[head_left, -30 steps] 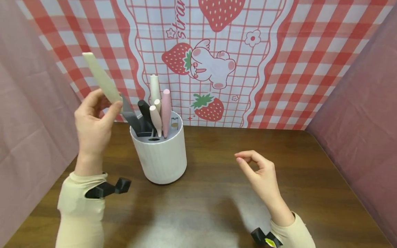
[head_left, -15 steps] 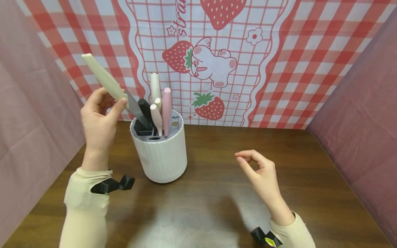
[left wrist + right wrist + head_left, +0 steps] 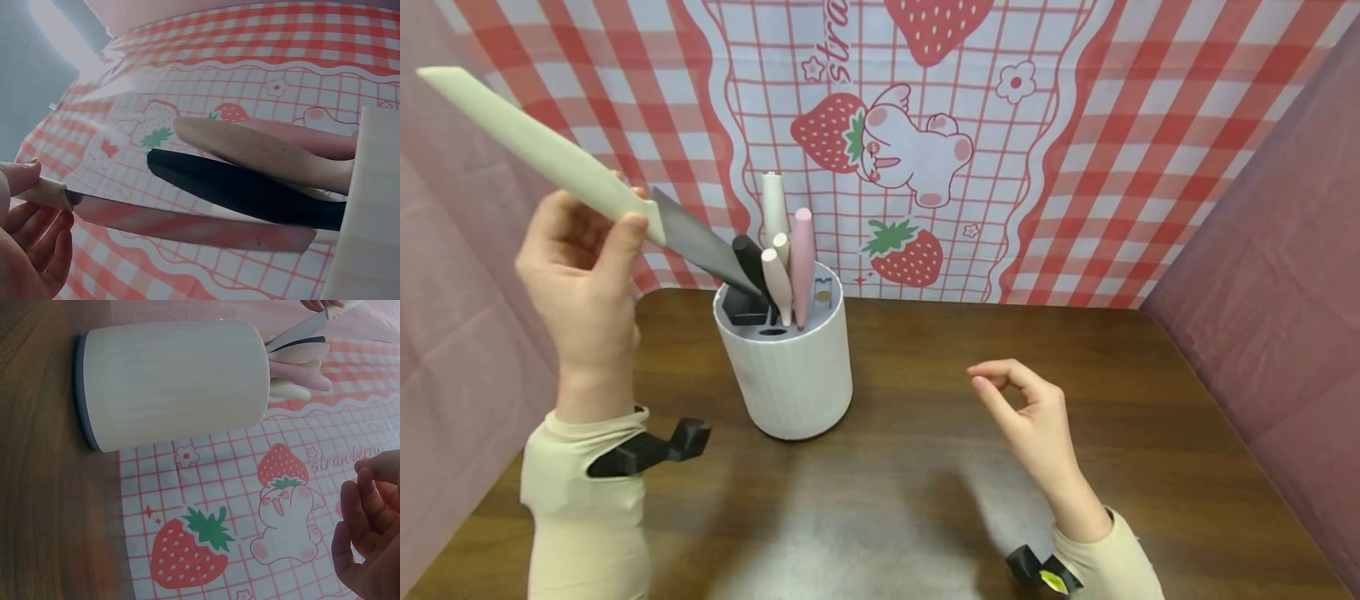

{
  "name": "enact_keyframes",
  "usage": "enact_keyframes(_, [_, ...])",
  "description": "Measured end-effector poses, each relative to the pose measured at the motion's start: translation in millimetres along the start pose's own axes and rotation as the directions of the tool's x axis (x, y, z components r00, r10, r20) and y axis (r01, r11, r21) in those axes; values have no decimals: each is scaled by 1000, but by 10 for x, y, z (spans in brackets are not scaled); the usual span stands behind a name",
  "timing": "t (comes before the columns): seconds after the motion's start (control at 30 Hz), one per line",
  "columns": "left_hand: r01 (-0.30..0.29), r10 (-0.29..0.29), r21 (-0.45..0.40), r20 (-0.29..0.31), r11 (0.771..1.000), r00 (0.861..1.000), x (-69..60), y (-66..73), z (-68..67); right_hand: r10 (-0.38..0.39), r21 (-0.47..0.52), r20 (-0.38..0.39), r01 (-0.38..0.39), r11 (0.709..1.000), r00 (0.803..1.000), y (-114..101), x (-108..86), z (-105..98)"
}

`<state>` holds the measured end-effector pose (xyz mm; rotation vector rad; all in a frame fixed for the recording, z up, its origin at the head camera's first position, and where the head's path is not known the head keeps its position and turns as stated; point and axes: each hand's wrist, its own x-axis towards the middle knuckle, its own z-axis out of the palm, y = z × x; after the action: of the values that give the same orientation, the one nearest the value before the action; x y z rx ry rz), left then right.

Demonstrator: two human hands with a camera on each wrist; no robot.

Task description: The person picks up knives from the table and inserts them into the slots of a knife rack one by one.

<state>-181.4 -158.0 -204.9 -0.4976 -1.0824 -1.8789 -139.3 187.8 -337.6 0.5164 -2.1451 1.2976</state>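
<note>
My left hand [image 3: 587,275] pinches the cream handle of a kitchen knife [image 3: 550,154] between thumb and fingers. The knife slants down to the right, its blade [image 3: 194,225] bare along most of its length. In the left wrist view, the blade tip appears just outside the top of the white knife holder [image 3: 790,383], beside a black handle [image 3: 244,194]. My right hand [image 3: 1037,425] hovers over the table at the right, thumb and forefinger tips close together, with nothing held.
The holder stands upright, with black, pink, pale pink [image 3: 777,279] and white [image 3: 773,204] handles rising from it. Behind the wooden table [image 3: 910,467] hangs a strawberry-print cloth [image 3: 917,167]. Pink cloths [image 3: 1262,250] border both sides.
After a small shift right, my left hand has moved left and slightly up, drawing the knife with it. The knife lies flatter and more blade shows. My right hand has stayed in place.
</note>
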Motion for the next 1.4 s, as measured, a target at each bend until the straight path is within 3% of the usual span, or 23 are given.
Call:
enact_keyframes(0.13, [20, -20, -44, 2, 999, 1000, 8, 14, -9, 2, -5, -1, -2, 1000, 1000, 10, -9, 0])
enact_keyframes(0.33, [23, -23, 6, 57, 1000, 998, -2, -66, -13, 3, -8, -1, -3, 1000, 1000, 16, -11, 7])
enact_keyframes(0.73, [30, -27, 26, -95, 999, 995, -5, -98, 7, -3, -17, 6, 3, 1000, 1000, -331, 44, 8])
enact_keyframes(1.1, [3, -2, 12, -77, 1000, 997, -3, -69, 31, -8, -8, 3, 8, 1000, 1000, -304, 36, 19])
enact_keyframes(1.4, [-48, 48, 3, -90, 999, 995, 193, 85, 136, -7, -18, 6, 7, 1000, 1000, -305, 39, 11])
